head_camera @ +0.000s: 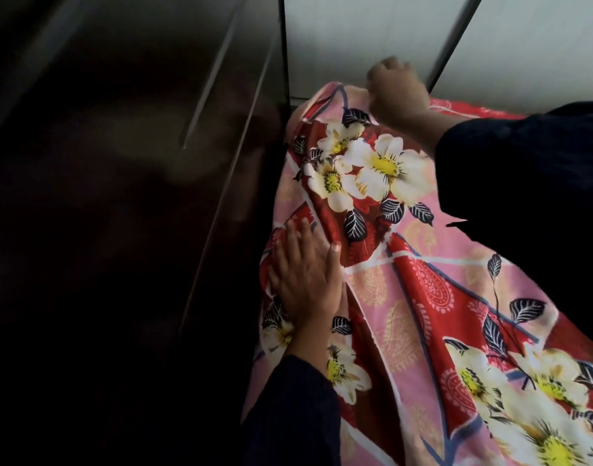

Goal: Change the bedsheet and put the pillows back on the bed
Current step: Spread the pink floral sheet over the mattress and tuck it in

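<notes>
A red and pink bedsheet [419, 294] printed with large white flowers covers the bed from the middle to the lower right. My left hand [305, 277] lies flat on the sheet near the bed's left edge, fingers straight and pressing the cloth down. My right hand [396, 89] is at the bed's far corner by the wall, fingers curled round the sheet's top edge. A strip of red patterned fabric [463, 107] shows beyond my right sleeve. No pillows are in view.
A dark glossy wardrobe [120, 196] with a long metal handle [214, 72] stands tight against the bed's left side. A pale wall [372, 35] with a grey pipe [453, 35] rises behind the bed's far end.
</notes>
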